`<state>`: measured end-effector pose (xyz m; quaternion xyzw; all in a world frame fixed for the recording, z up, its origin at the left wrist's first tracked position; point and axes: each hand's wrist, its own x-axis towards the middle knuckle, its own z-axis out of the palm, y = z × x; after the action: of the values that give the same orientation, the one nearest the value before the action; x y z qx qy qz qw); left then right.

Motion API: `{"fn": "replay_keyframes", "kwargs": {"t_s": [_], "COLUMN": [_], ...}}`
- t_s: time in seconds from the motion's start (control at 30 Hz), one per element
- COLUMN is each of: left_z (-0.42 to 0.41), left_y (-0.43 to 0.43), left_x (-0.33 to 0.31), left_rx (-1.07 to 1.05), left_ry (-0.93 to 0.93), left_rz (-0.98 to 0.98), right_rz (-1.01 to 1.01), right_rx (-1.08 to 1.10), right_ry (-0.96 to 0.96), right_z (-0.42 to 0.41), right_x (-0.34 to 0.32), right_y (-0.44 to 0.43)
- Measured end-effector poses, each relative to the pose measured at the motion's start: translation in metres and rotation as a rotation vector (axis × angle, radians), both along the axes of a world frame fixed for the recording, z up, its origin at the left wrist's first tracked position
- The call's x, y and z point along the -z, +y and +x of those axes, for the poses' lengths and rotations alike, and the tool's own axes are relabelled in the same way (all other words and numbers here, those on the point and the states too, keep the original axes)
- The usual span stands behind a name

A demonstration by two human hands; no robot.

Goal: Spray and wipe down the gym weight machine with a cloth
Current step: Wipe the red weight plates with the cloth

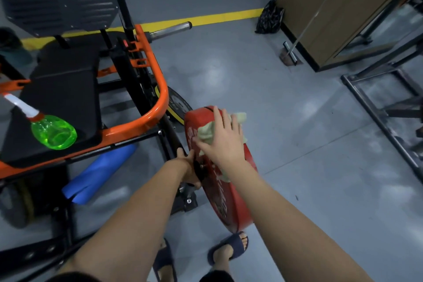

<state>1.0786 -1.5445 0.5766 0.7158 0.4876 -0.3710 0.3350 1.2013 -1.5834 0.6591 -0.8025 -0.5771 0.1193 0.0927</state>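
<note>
A red weight plate (235, 199) hangs upright on the side of the orange and black weight machine (146, 103). My right hand (223, 137) lies flat, fingers straight, pressing a beige cloth (207, 131) against the plate's upper face. My left hand (188, 168) grips the black bar and collar at the plate's hub. A spray bottle (53, 131) of green liquid with a white and red nozzle lies on the machine's black seat pad (64, 89).
A blue rolled mat (98, 171) lies under the frame. A second, black and yellow plate (177, 105) sits behind the red one. A steel sleeve (171, 29) juts out farther back. A wooden cabinet (343, 7), a black bag (270, 17) and a grey rack frame (384, 107) stand to the right.
</note>
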Motion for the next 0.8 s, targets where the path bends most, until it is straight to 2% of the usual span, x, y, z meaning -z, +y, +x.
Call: {"fn": "replay_keyframes", "kwargs": {"t_s": [0.13, 0.27, 0.33, 0.5, 0.57, 0.7, 0.8], "left_z": [-0.003, -0.005, -0.003, 0.001, -0.002, -0.007, -0.009], "left_y": [-0.002, -0.002, -0.004, -0.007, -0.007, -0.006, -0.005], "left_x": [0.002, -0.011, -0.015, -0.017, -0.012, -0.006, -0.005], "left_rx": [-0.025, -0.059, -0.041, 0.048, 0.063, 0.051, -0.026], "left_ry": [-0.034, -0.049, -0.051, -0.025, -0.029, -0.07, -0.099], "left_rz": [-0.007, -0.03, -0.024, 0.069, 0.103, 0.061, 0.001], "right_rz": [0.077, 0.076, 0.02, 0.144, 0.149, 0.196, 0.124], "right_rx": [0.146, 0.333, 0.403, 0.119, 0.092, 0.218, 0.388], "right_ry": [0.014, 0.194, 0.282, 0.302, 0.296, 0.207, 0.199], "right_z": [-0.002, -0.003, -0.004, -0.013, -0.015, -0.021, -0.022], "right_x": [0.023, 0.044, 0.033, 0.0, -0.001, 0.014, 0.031], "right_y": [-0.105, -0.171, -0.161, -0.089, -0.07, -0.085, -0.125]}}
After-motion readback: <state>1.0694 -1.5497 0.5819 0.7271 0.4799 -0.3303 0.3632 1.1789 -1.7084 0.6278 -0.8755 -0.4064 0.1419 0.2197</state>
